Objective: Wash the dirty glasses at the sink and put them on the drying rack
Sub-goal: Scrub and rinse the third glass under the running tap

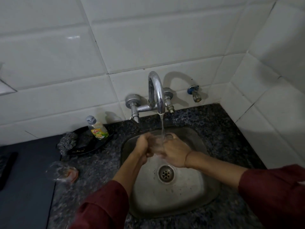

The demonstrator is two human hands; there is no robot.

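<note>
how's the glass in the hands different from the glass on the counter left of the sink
The held glass is gripped by the left hand and right hand over the sink; the counter glass sits untouched. The held glass is under the running water; the counter glass is away from it. The counter glass shows a pinkish patch; the held glass looks plain. Both are see-through.

My speckled dark granite counter (222,124) meets the tiled corner, with the steel sink (184,194) sunk into it, a black tray (89,147) by the wall on the sink's left, and nearer me a blurred clear glass (59,171) beside something pink (73,175).
</note>
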